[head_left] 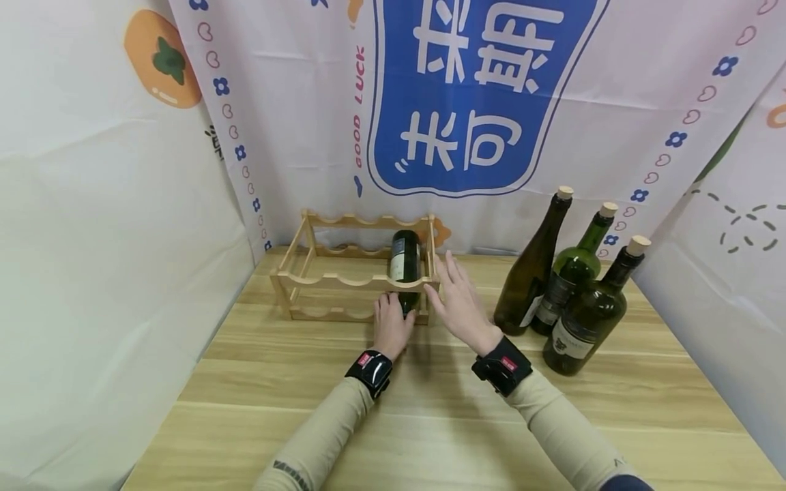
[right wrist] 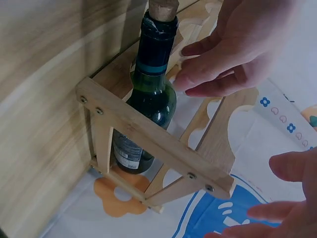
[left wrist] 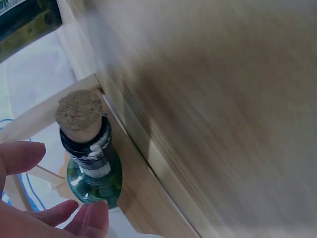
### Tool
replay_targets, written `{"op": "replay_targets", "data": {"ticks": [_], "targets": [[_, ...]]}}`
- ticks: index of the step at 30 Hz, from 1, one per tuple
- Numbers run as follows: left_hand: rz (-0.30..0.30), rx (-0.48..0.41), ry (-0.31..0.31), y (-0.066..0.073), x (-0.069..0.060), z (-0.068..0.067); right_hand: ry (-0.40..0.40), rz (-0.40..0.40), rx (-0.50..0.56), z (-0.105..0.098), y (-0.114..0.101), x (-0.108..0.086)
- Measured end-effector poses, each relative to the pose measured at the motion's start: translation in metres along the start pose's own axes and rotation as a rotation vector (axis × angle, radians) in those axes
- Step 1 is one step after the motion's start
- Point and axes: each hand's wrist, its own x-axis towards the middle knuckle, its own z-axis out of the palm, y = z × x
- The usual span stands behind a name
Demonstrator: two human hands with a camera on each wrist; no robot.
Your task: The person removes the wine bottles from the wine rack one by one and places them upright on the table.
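A dark green wine bottle [head_left: 399, 262] with a cork lies in the lower tier of a wooden wine rack [head_left: 356, 281], at its right end, neck toward me. My left hand [head_left: 391, 327] is at the bottle's neck. Its thumb and fingers are spread apart around the corked bottle [left wrist: 94, 173] in the left wrist view; whether a fingertip touches the glass I cannot tell. Beside the rack's right end, my right hand [head_left: 462, 307] is held with fingers extended and nothing in it. The right wrist view shows both the left hand [right wrist: 233, 54] and the bottle [right wrist: 153, 106].
Three corked bottles stand on the wooden table [head_left: 430, 423] to the right: a tall brown-green one [head_left: 534, 273], a green one [head_left: 577, 262] and a dark one with a pale label [head_left: 592, 317]. A printed cloth [head_left: 307, 136] hangs behind the rack.
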Motion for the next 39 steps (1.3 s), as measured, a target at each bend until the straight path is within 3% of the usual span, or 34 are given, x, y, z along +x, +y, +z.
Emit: {"op": "replay_targets", "data": {"ticks": [7, 13, 17, 23, 29, 33, 39], "targets": [[-0.091, -0.069, -0.035, -0.002, 0.01, 0.002, -0.037, -0.053, -0.041, 0.017, -0.002, 0.017], [-0.173, -0.112, -0.011, -0.005, 0.012, 0.007, 0.04, -0.143, -0.074, 0.029, 0.001, 0.017], [-0.184, -0.098, -0.01, -0.004, 0.009, 0.005, 0.062, -0.161, -0.077, 0.031, 0.001, 0.016], [-0.226, -0.07, -0.114, -0.003, 0.003, 0.002, 0.063, -0.143, -0.082, 0.032, 0.001, 0.017], [-0.28, -0.101, -0.192, -0.005, 0.007, 0.001, 0.057, -0.12, -0.086, 0.03, 0.001, 0.02], [-0.387, -0.288, -0.248, -0.009, 0.01, 0.001, 0.047, -0.124, -0.094, 0.029, 0.001, 0.021], [-0.674, -0.725, -0.361, -0.015, 0.011, -0.002, 0.034, -0.121, -0.109, 0.03, -0.001, 0.017]]}}
